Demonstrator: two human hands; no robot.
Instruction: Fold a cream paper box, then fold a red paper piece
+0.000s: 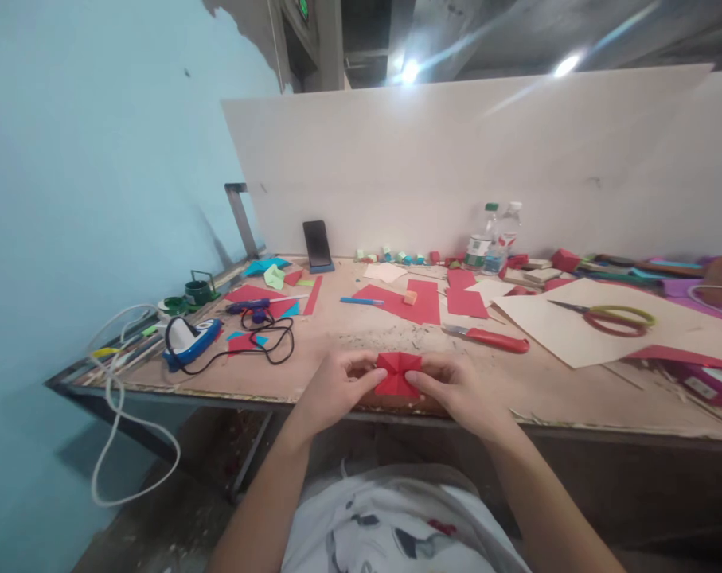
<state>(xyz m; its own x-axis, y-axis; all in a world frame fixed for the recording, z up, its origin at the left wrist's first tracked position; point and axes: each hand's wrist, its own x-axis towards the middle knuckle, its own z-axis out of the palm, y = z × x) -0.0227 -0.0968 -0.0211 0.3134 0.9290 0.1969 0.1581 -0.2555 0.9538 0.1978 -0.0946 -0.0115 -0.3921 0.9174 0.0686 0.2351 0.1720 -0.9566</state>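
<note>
A small square of red paper (399,382), creased with fold lines that meet near its middle, is held up at the table's front edge. My left hand (342,386) pinches its left side, thumb on the front and fingers behind. On the right side my right hand (454,388) grips it the same way. Beyond the hands lie red paper sheets (423,306) with a small orange block (410,298) on them. A red-handled knife (495,340) rests just past my right hand, and a blue pen (361,301) lies farther back.
A glue gun (253,305) with a black cord and a blue-and-white power strip (193,342) are at left. Scissors (617,318) lie on cream paper (567,342) at right. A phone (318,245) and two bottles (492,239) stand by the white back panel (396,175).
</note>
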